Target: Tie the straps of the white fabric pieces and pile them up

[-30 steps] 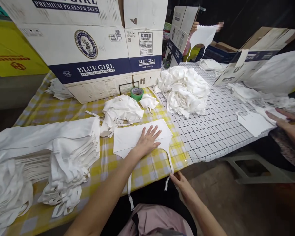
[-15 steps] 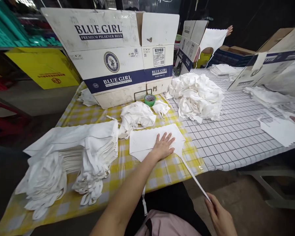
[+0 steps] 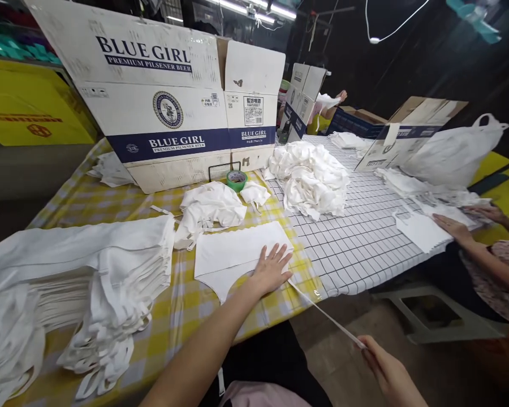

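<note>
The white strap (image 3: 324, 312), which hung loose over the bench's edge a second ago, now runs straight and taut from beside the left hand (image 3: 272, 270), near the centre of the frame, to the right hand (image 3: 385, 370) at the lower right. The right fingers are drawn narrow, pinching the strap's far end out beyond the bench (image 3: 184, 302). The left hand has shifted toward the garment's right end, where the strap leaves the cloth; its fingers are spread wide and lie flat, gripping nothing. The white garment (image 3: 229, 257) lies at the centre of the frame on the yellow checked cover, just right of the folded stack (image 3: 129, 243) at the lower left. With the cloth pressed down so near the strap's root, the pull seems to load the strap itself more than drag the garment; the stack appears undisturbed.
</note>
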The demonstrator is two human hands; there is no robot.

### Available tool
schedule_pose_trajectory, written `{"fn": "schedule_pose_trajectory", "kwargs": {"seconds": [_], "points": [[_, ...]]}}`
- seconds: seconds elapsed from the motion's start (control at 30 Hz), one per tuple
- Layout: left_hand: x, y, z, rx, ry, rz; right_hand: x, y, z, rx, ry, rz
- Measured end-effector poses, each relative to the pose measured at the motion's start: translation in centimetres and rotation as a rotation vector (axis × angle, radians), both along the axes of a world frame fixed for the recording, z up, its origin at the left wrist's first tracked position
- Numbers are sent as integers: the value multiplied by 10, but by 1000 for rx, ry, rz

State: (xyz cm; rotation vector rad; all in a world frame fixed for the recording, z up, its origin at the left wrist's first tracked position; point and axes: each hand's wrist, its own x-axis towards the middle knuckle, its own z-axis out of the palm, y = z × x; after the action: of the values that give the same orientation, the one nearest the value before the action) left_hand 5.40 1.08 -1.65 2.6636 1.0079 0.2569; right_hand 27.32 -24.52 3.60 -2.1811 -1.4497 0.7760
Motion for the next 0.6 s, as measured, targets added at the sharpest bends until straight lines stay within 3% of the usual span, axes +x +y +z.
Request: {"fn": "schedule_pose_trajectory", "kwargs": {"seconds": [0.2, 0.3, 0.37, 0.5, 0.6], "points": [[-2, 1, 5, 1, -16, 6, 26, 10, 52, 78, -133, -64], [1, -10, 17, -39, -76, 10, 20, 25, 79, 83, -148, 7], [7, -26, 35, -135, -187, -42, 13, 39, 95, 57, -148, 72], [23, -64, 87, -474, -513, -243, 0, 77, 123, 25, -181, 244], [33, -81, 116, -658, -668, -230, -9, 104, 137, 43, -197, 380]]}}
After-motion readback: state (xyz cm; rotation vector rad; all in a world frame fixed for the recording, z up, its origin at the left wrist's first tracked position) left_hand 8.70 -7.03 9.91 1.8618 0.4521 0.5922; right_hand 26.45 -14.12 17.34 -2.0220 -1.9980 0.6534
